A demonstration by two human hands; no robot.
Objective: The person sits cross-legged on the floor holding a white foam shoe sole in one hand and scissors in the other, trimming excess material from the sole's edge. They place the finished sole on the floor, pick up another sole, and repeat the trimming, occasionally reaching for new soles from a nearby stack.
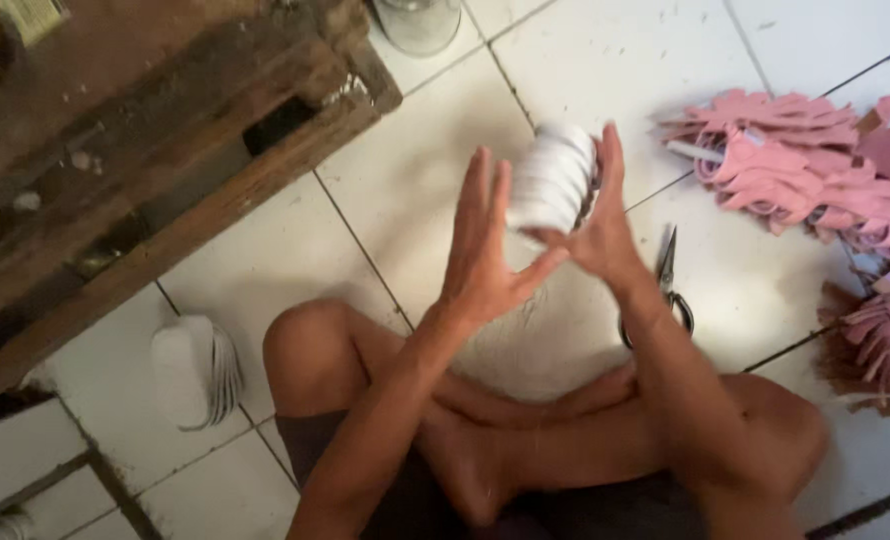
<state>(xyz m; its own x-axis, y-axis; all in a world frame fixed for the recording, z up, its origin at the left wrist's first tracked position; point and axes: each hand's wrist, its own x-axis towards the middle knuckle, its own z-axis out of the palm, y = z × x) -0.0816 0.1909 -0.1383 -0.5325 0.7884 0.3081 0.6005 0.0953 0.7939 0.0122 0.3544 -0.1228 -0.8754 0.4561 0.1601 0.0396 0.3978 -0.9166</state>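
Observation:
I sit cross-legged on a white tiled floor. My right hand (597, 225) holds up a white stack of thin round pieces (553, 180), fingers behind it and thumb in front. To the left of the stack, my left hand (482, 250) is flat and open, fingers straight up, its thumb touching the right thumb under the stack. The picture is blurred by motion.
A pair of scissors (668, 285) lies on the tile right of my right wrist. Piles of pink fringed pieces (815, 170) lie at the right. Another white stack (195, 370) rests on the floor at the left. A wooden pallet (135, 160) fills the upper left; a clear container (417, 22) stands at the top.

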